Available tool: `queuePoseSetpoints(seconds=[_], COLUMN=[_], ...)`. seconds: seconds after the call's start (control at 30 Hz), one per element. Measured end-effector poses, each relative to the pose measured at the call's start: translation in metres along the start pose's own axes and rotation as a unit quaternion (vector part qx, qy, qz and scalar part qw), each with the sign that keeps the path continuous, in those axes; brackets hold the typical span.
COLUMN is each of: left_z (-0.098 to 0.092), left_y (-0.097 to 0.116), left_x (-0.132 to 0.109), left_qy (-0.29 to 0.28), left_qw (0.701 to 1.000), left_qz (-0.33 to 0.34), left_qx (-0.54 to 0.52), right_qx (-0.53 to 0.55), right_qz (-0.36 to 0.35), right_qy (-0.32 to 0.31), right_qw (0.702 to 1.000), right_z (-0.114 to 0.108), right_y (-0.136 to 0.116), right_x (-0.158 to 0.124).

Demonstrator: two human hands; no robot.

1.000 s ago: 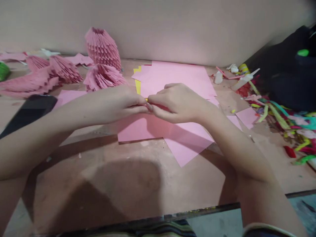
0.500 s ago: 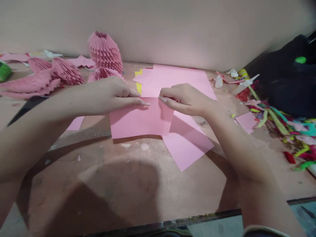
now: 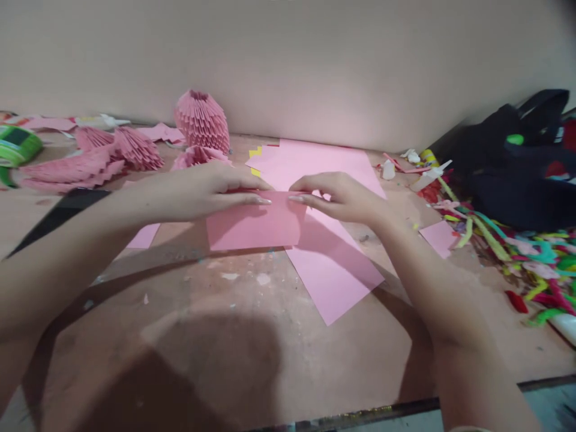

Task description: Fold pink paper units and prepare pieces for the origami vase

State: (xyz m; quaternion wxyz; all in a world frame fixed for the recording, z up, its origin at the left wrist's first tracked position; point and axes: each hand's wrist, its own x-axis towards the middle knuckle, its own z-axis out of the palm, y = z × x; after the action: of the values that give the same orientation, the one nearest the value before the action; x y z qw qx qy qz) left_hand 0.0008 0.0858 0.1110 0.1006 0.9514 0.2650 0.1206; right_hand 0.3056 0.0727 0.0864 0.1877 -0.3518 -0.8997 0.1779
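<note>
A pink sheet of paper (image 3: 256, 231) is held up by its top edge in the middle of the view, above the table. My left hand (image 3: 225, 189) pinches that edge from the left, its thumb lying along the near face. From the right, my right hand (image 3: 335, 195) grips the same edge near its right end between thumb and fingers. Below and to the right, another pink sheet (image 3: 335, 282) lies flat on the table, partly covered by the held paper. Behind the hands a larger pink sheet (image 3: 328, 159) lies near the wall.
Pink folded-paper pieces (image 3: 202, 123) stand at the back left, beside a green roll (image 3: 18, 146). A black phone-like slab (image 3: 58, 216) lies behind my left forearm. Pipe cleaners (image 3: 535, 258) and a dark bag (image 3: 517, 168) crowd the right. Table (image 3: 216, 348) lies in front.
The held paper now shows less height below my hands, its lower edge almost straight. My right thumb and fingers have shifted slightly along the edge. The view has tilted up a little.
</note>
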Motion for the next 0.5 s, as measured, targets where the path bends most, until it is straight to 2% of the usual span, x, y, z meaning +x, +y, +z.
queuePoseSetpoints(seconds=[0.1, 0.23, 0.3, 0.4, 0.5], left_z=[0.002, -0.005, -0.008, -0.017, -0.031], left_y=[0.017, 0.028, 0.022, -0.001, -0.028], left_x=[0.000, 0.000, -0.002, -0.010, -0.022], left_qy=[-0.037, -0.045, -0.038, -0.009, 0.053], left_qw=[0.998, 0.993, 0.989, 0.981, 0.975], left_qz=[-0.047, -0.094, -0.121, -0.168, -0.165], left_qx=[0.013, 0.060, 0.072, 0.098, 0.137], right_qx=[-0.071, -0.081, -0.054, -0.015, 0.004], right_qz=[-0.001, -0.017, -0.023, -0.017, -0.005], right_qy=[-0.001, 0.031, 0.046, 0.065, 0.090], right_qw=[0.997, 0.996, 0.997, 0.998, 0.996], right_z=[0.014, 0.011, 0.003, -0.011, -0.026], right_y=[-0.015, -0.013, -0.005, 0.009, 0.018], right_x=[0.005, 0.003, 0.000, -0.005, -0.011])
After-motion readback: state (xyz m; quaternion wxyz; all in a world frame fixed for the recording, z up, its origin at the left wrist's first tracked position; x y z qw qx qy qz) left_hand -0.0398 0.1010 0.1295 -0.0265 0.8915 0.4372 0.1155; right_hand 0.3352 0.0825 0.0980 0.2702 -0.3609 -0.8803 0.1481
